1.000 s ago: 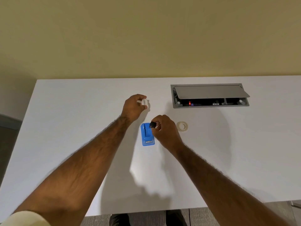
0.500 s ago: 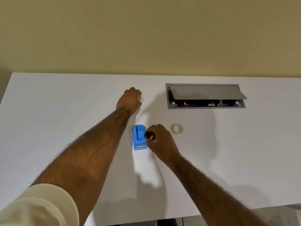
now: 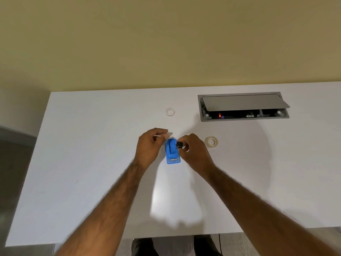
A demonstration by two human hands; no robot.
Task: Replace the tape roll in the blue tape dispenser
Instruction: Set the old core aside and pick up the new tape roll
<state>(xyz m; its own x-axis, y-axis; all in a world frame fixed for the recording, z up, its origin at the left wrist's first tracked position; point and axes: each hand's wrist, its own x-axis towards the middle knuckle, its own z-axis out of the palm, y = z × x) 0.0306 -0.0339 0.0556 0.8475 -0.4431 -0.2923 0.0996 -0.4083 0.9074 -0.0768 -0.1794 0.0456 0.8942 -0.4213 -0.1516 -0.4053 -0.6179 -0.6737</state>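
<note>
The blue tape dispenser [image 3: 172,153] lies on the white table [image 3: 92,163], its cutter end toward me. My left hand [image 3: 149,146] curls its fingertips against the dispenser's far left corner. My right hand [image 3: 191,152] pinches a small black spool [image 3: 179,145] right at the dispenser's right side. A thin white empty tape ring [image 3: 170,111] lies flat farther back, apart from both hands. A fuller roll of tape [image 3: 211,141] lies flat just right of my right hand.
A grey cable box [image 3: 243,108] with its lid tilted open is sunk into the table at the back right. The yellow wall runs behind the table. The table's left edge and front edge are in view.
My left hand let go of the white ring at the back of the table and came back to the dispenser. My right hand stays by the dispenser with the black spool.
</note>
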